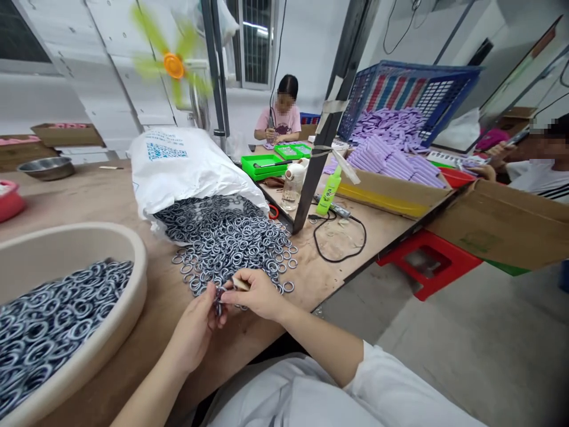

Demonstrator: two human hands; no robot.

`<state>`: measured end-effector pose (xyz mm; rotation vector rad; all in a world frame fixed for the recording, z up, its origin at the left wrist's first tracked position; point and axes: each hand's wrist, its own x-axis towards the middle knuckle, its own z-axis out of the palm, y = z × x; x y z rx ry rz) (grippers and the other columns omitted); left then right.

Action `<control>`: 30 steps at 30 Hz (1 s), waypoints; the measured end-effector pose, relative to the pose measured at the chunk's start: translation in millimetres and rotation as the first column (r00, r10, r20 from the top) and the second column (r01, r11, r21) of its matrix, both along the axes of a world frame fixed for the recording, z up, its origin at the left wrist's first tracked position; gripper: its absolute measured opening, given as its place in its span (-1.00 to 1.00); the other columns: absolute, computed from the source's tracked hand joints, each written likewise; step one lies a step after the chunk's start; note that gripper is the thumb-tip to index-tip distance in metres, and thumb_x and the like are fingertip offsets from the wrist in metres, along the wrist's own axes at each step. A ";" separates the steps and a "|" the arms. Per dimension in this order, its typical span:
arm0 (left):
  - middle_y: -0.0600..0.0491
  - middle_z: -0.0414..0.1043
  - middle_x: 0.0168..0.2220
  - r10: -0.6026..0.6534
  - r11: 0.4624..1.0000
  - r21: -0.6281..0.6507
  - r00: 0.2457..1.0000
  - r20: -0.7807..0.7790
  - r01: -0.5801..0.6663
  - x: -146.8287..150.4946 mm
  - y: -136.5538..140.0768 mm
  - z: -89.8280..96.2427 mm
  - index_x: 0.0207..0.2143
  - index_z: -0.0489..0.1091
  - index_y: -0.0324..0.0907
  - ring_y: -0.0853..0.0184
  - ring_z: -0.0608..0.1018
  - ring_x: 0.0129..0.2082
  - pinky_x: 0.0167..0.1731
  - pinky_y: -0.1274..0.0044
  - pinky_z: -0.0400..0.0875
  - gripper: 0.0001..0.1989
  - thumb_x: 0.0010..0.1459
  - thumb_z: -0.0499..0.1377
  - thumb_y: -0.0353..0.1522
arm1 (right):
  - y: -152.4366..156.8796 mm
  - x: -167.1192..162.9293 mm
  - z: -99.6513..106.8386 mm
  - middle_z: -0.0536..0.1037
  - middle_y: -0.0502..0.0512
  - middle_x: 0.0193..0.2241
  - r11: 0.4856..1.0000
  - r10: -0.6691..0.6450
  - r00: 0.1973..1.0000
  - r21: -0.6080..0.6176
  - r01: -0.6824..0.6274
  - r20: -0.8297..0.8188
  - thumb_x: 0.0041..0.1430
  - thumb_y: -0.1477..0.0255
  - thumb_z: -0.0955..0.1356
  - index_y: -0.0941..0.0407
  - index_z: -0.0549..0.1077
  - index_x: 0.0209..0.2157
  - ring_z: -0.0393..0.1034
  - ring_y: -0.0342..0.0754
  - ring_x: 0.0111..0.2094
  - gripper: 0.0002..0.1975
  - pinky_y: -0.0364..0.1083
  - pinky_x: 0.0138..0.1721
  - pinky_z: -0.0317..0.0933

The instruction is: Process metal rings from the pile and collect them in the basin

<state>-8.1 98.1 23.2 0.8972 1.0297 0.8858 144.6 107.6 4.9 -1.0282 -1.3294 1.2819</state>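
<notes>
My left hand (198, 326) is closed, pinching a grey ring (218, 307) between thumb and fingers at the near edge of a ring heap. My right hand (260, 296) meets it there, its fingertips against the same ring. A small flat beige piece (240, 284) is tucked in the right hand's curled fingers; its kind I cannot make out. Just beyond both hands lies the heap of loose grey rings (240, 243), spilling from the mouth of a white sack (191, 172). To the left, a large beige tub (137, 284) holds many similar rings.
A dark metal post (324, 136) rises from the table beyond my right hand. Near it are a green bottle (328, 193), a black cable (340, 260) and a glass jar (291, 193). Two people work farther off. A red stool (427, 255) stands at right.
</notes>
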 end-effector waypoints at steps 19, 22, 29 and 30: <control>0.16 0.42 -0.46 0.100 0.995 0.030 0.995 -0.018 -0.100 -8.5 14.8 -21.8 -0.08 0.47 -0.15 0.47 0.35 -0.54 -0.54 0.62 0.26 -0.39 -0.12 0.39 0.01 | 12.2 -7.7 -11.5 0.35 -0.13 -0.55 0.991 -0.136 0.989 0.022 0.135 0.062 0.00 0.30 0.47 0.15 0.46 -0.44 0.15 -0.24 -0.51 -0.78 -0.20 -0.45 0.06; 0.12 0.47 -0.35 0.114 0.991 0.071 0.993 -0.021 -0.113 -10.5 16.4 -24.5 0.02 0.45 -0.13 0.45 0.38 -0.48 -0.49 0.61 0.30 -0.32 -0.11 0.39 0.01 | 12.4 -9.5 -9.6 0.34 -0.15 -0.57 0.993 -0.096 0.994 -0.070 0.093 -0.046 -0.04 0.26 0.48 0.14 0.41 -0.42 0.13 -0.26 -0.57 -0.73 -0.21 -0.52 0.05; 0.13 0.39 -0.40 0.102 0.978 0.188 0.995 -0.023 -0.096 -11.0 17.4 -33.0 -0.21 0.47 -0.18 0.44 0.36 -0.46 -0.45 0.60 0.31 -0.41 -0.10 0.34 0.09 | 10.4 -16.2 -4.0 0.36 -0.16 -0.61 0.986 -0.067 0.989 -0.161 0.045 -0.130 -0.17 0.06 0.54 0.12 0.36 -0.44 0.14 -0.26 -0.63 -0.52 -0.22 -0.63 0.03; 0.14 0.37 -0.41 0.094 0.977 0.195 0.995 -0.020 -0.088 -10.5 17.0 -32.7 -0.24 0.45 -0.18 0.45 0.35 -0.46 -0.45 0.61 0.30 -0.44 -0.10 0.35 0.07 | 9.9 -16.6 -4.0 0.33 -0.17 -0.62 0.988 -0.067 0.990 -0.144 0.049 -0.123 -0.15 0.06 0.53 0.12 0.35 -0.46 0.12 -0.27 -0.64 -0.52 -0.22 -0.63 0.00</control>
